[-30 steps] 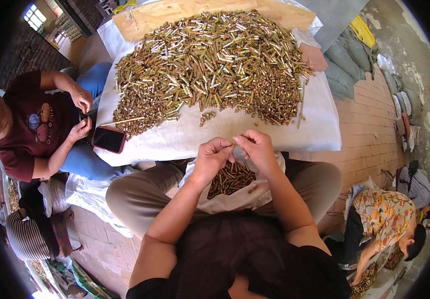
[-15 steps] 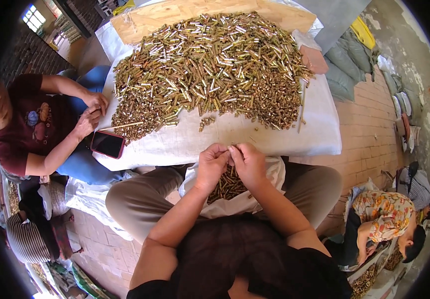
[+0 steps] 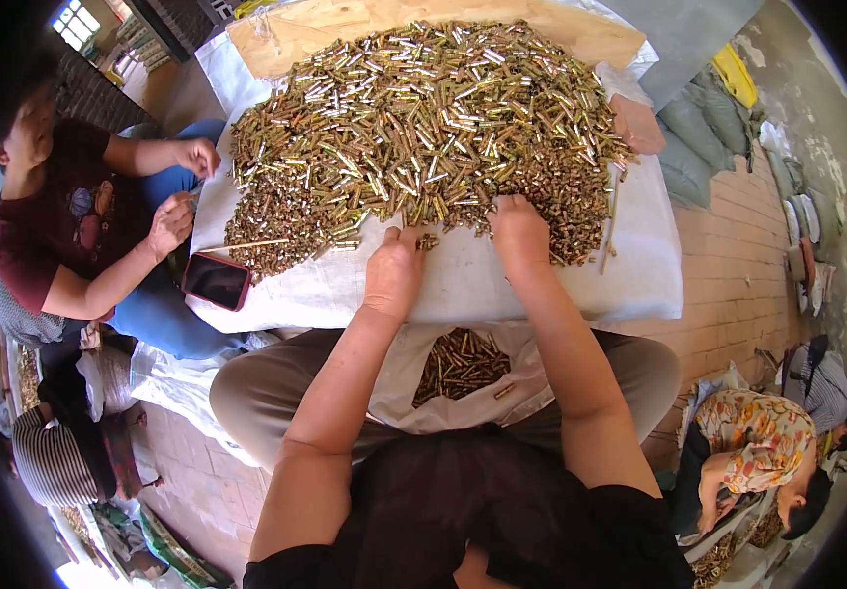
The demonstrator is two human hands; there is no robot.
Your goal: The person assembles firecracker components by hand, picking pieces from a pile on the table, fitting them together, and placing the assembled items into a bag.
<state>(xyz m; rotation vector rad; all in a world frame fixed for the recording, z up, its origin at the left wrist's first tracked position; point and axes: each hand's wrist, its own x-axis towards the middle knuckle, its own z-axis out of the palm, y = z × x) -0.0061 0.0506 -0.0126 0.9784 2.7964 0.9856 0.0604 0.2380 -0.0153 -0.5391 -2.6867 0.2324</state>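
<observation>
A wide heap of gold-coloured metal tubes (image 3: 413, 118) lies on the white-covered table, with small gold metal pieces (image 3: 566, 221) along its near side. My left hand (image 3: 394, 267) is at the heap's near edge, beside a small separate cluster of pieces (image 3: 427, 241). Its fingers are curled together, and what they hold is hidden. Farther right, my right hand (image 3: 519, 234) reaches into the small pieces with its fingertips pressed together; I cannot make out what is in them. In my lap, a white sack (image 3: 399, 368) lies open around gold metal parts (image 3: 461, 365).
A wooden board (image 3: 423, 22) borders the heap's far side. A phone (image 3: 217, 282) and a thin stick (image 3: 246, 244) lie at the table's left. Another person (image 3: 80, 216) sits there, hands near the edge. At lower right a person in a flowered shirt (image 3: 752, 437) bends over metal parts.
My hands have moved apart and forward, from together above the sack to the heap's near edge. The sack's contents now show. The person at left has raised their head and parted their hands.
</observation>
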